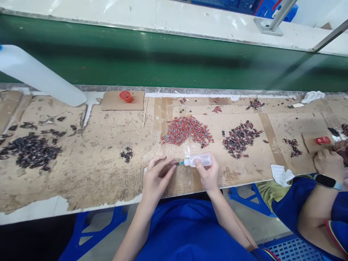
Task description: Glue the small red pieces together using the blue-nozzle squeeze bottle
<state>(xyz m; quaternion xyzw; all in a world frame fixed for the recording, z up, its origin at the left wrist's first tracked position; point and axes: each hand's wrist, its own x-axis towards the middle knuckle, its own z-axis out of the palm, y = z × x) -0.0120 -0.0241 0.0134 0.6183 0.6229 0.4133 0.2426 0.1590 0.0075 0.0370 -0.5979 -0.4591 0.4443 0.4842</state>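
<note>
My right hand (208, 174) is closed around a small squeeze bottle (198, 160), lying flat on its side with the long axis running left-right and the blue nozzle pointing left. My left hand (157, 177) pinches a tiny part (173, 164) right at that nozzle tip, fingers nearly shut. The red pile (186, 131) sits just beyond, on the cardboard (103, 159).
</note>
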